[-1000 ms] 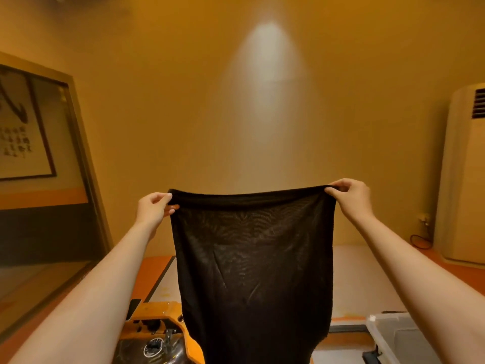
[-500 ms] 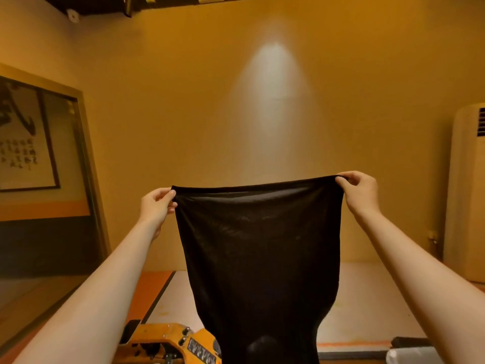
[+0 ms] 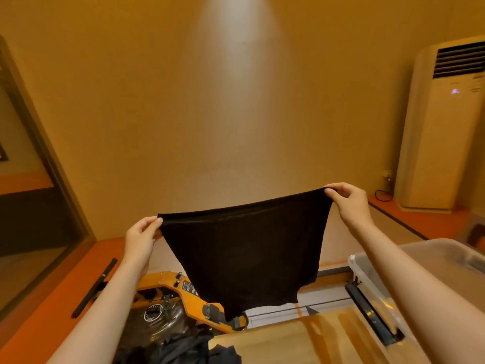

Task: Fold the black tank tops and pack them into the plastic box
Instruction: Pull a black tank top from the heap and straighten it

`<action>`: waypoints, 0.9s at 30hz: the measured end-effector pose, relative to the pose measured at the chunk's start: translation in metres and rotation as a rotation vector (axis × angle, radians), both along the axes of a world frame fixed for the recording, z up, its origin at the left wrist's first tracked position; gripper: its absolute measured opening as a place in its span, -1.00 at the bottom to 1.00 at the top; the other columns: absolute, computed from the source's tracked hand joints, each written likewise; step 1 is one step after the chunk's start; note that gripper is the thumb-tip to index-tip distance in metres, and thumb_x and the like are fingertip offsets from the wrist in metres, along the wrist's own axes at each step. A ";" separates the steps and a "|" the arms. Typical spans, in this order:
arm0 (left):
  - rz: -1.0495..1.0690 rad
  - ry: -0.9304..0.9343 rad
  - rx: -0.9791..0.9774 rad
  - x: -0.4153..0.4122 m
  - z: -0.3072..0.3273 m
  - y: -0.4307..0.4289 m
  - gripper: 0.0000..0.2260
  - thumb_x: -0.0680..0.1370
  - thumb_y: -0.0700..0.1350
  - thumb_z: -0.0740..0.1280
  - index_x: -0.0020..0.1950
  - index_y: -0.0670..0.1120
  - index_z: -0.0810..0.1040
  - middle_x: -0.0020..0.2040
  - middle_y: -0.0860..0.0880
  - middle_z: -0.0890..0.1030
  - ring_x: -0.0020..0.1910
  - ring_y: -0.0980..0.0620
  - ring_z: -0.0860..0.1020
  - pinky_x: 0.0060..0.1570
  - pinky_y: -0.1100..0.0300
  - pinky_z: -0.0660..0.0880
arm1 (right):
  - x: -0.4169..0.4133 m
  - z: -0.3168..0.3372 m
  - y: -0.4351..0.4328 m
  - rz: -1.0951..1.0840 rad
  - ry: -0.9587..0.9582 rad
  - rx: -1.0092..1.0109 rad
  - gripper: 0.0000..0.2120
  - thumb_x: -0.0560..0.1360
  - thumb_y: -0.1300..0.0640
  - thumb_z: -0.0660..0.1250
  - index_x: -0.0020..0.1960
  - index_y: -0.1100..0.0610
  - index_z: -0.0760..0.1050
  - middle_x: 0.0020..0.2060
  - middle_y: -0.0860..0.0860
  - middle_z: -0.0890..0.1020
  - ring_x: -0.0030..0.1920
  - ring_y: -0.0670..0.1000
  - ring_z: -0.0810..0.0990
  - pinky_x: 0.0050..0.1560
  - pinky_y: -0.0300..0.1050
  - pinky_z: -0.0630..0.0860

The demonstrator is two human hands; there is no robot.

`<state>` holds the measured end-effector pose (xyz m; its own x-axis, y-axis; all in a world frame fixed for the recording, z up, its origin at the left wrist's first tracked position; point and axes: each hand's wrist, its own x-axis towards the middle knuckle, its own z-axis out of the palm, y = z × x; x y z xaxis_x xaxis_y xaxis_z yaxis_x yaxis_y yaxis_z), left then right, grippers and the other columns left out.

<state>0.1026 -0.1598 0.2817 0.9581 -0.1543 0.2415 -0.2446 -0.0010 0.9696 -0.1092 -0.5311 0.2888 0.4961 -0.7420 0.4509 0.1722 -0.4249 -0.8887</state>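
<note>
Top point(image 3: 244, 256) is held up in air, spread wide, well above table point(image 3: 288, 340). Its upper edge is stretched taut and tilted, R corner higher. The L corner is pinched by the left hand point(image 3: 141, 239) and the R corner by the right hand point(image 3: 349, 203), thumb against fingers in both cases. The lower end hangs free and narrows over a yellow machine point(image 3: 168, 285); whether it touches anything can't be told. More dark clothes point(image 3: 183, 348) are heaped at the near edge, beside the table. Box point(image 3: 441, 249) stands close by on the R, partly hidden by the R forearm; contents can't be made out.

Step in hand is judged to be shaking out and squaring the top before the 1st fold. Corners should be levelled and tension kept even btwn both pinches. The hanging end is best laid on the table first, then the rest lowered flat, so no creases get trapped. The heap should be kept clear.
</note>
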 end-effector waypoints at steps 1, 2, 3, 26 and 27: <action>-0.007 0.012 -0.001 -0.009 -0.009 0.002 -0.88 0.61 -0.20 0.27 0.06 -0.16 0.59 0.00 -0.12 0.62 0.02 -0.05 0.58 0.02 0.16 0.49 | -0.011 -0.009 0.002 0.010 0.007 0.017 -0.92 0.53 0.23 0.36 -0.02 0.13 0.62 -0.12 0.00 0.66 -0.06 -0.06 0.61 -0.06 -0.24 0.46; -0.009 0.028 -0.007 -0.017 -0.018 0.005 -0.88 0.61 -0.20 0.26 0.04 -0.16 0.59 0.01 -0.13 0.63 0.03 -0.06 0.58 0.01 0.17 0.49 | -0.021 -0.018 0.004 0.019 0.011 0.037 -0.92 0.53 0.23 0.36 -0.02 0.13 0.62 -0.12 0.00 0.66 -0.06 -0.06 0.61 -0.06 -0.25 0.47; 0.002 0.054 -0.014 -0.025 -0.027 0.009 -0.88 0.61 -0.20 0.26 0.02 -0.15 0.59 0.01 -0.13 0.63 0.05 -0.08 0.58 0.00 0.16 0.49 | -0.032 -0.025 0.007 0.034 0.013 0.064 -0.92 0.53 0.23 0.36 -0.02 0.13 0.62 -0.12 0.00 0.67 -0.06 -0.06 0.62 -0.06 -0.25 0.47; 0.311 0.365 0.067 -0.359 -0.218 0.117 -0.76 0.65 -0.24 0.14 -0.15 -0.08 0.51 -0.14 -0.02 0.53 -0.07 -0.06 0.52 -0.05 0.11 0.45 | -0.305 -0.230 0.107 0.351 0.276 0.346 -0.57 0.26 -0.25 0.50 -0.11 0.09 0.64 -0.16 0.06 0.67 -0.02 0.07 0.63 0.03 -0.07 0.53; 0.304 0.356 0.071 -0.364 -0.224 0.119 -0.77 0.64 -0.25 0.14 -0.13 -0.11 0.53 -0.12 -0.05 0.55 -0.04 -0.08 0.53 -0.01 0.09 0.46 | -0.313 -0.234 0.108 0.340 0.271 0.362 -0.42 0.12 -0.38 0.50 -0.11 0.08 0.64 -0.15 0.06 0.68 -0.03 0.04 0.64 0.03 -0.06 0.55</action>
